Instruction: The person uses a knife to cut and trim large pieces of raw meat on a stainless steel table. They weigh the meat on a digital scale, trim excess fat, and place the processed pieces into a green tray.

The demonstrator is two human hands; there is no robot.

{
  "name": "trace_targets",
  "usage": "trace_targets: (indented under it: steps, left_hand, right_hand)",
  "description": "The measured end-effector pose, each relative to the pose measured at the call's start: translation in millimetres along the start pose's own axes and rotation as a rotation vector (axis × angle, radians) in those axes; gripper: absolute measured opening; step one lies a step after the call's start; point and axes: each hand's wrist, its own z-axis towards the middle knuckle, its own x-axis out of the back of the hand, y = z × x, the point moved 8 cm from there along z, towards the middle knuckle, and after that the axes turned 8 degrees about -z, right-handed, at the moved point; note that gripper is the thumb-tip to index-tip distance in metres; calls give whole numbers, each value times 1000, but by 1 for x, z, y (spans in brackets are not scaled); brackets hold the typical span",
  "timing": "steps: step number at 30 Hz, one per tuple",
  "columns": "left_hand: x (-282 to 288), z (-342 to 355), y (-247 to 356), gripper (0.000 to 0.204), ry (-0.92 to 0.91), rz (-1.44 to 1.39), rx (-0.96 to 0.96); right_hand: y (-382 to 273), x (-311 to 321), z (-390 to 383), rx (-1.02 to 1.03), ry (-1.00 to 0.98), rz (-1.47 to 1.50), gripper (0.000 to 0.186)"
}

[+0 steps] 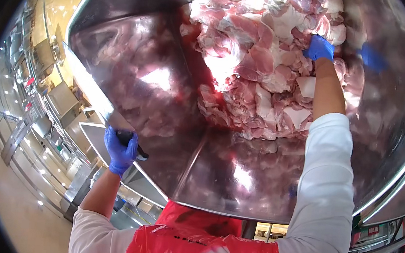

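The blue-gloved right hand [321,48] touches the raw pink meat pieces [260,59] heaped inside the shiny steel bin [220,191] (its palm side is hidden, so I cannot tell if it holds one); a firm grasp suits such slippery pieces, I think. The blue-gloved left hand [120,152] grips the long black-handled steel knife [99,99], best held away from the other hand.

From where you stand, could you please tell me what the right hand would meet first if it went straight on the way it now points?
The right hand would most likely meet the meat just beyond its fingers, though depth is unclear.
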Motion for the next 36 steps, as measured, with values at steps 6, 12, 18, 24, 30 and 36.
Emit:
trace_targets:
  steps: [6, 12, 18, 24, 30, 36]
  left_hand:
    - [1, 0, -4, 29, 25, -69, -9]
    - [-3, 9, 7, 28, -11, -136, 0]
    - [1, 10, 16, 27, 14, -32, -120]
    - [1, 12, 18, 29, -2, -81, -84]
    - [-2, 3, 3, 33, 22, -45, -86]
    - [-1, 1, -1, 32, 56, -83, -35]
  right_hand:
    - [-25, -35, 6, -162, 102, 173, 58]
    - [-43, -61, -30, 34, 320, 399, 37]
    - [-64, -101, -150, 165, 222, 404, 25]
    - [-114, -165, -278, 524, -111, 227, 22]
    - [-137, -184, -308, 671, -29, 402, 28]
    - [28, -48, -125, 157, 708, 476, 48]
